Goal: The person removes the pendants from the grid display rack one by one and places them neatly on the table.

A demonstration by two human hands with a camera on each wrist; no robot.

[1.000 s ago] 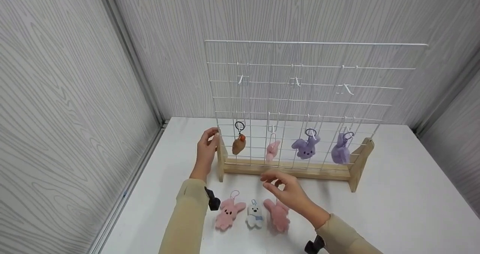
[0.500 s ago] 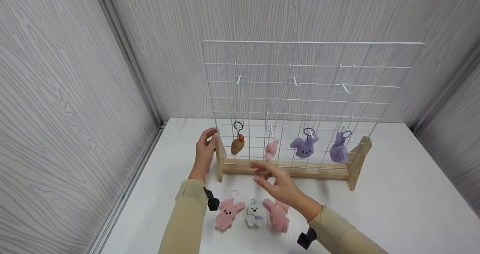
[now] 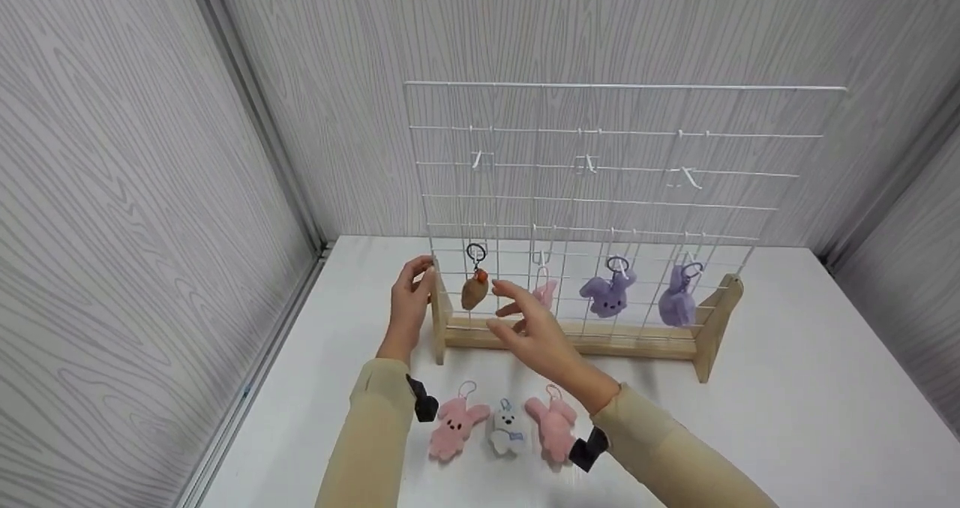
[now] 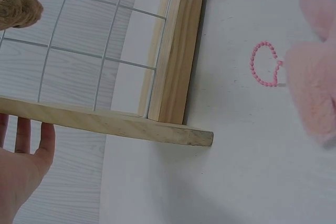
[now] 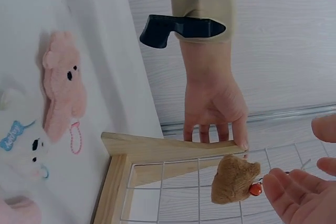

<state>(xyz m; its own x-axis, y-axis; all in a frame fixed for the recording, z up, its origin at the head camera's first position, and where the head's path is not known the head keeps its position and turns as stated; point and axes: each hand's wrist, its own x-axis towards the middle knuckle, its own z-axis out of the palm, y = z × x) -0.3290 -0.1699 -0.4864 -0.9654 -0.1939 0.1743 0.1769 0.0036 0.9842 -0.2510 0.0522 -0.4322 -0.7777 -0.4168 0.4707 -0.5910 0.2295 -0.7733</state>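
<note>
My left hand (image 3: pixel 409 304) grips the wooden side post (image 4: pixel 105 124) of a white wire grid rack, its fingers on the post's outer face in the left wrist view. My right hand (image 3: pixel 541 343) is raised in front of the rack, thumb and fingers apart with nothing between them. Its fingertips are close beside a brown plush keychain (image 3: pixel 474 292) with a black ring and an orange-red bell (image 5: pixel 255 189), hanging on the lower left hook. A small pink plush (image 3: pixel 545 292) hangs just behind my right hand, partly hidden by it.
Two purple bunny keychains (image 3: pixel 608 298) (image 3: pixel 677 303) hang further right. Three bare white hooks (image 3: pixel 590 164) are higher on the grid. On the table before the rack lie a pink bunny plush (image 3: pixel 454 425), a white dog plush (image 3: pixel 508 431) and another pink plush (image 3: pixel 556 427).
My right hand has moved up and left, from above the plush toys on the table to beside the brown keychain. My left hand stays on the post.
</note>
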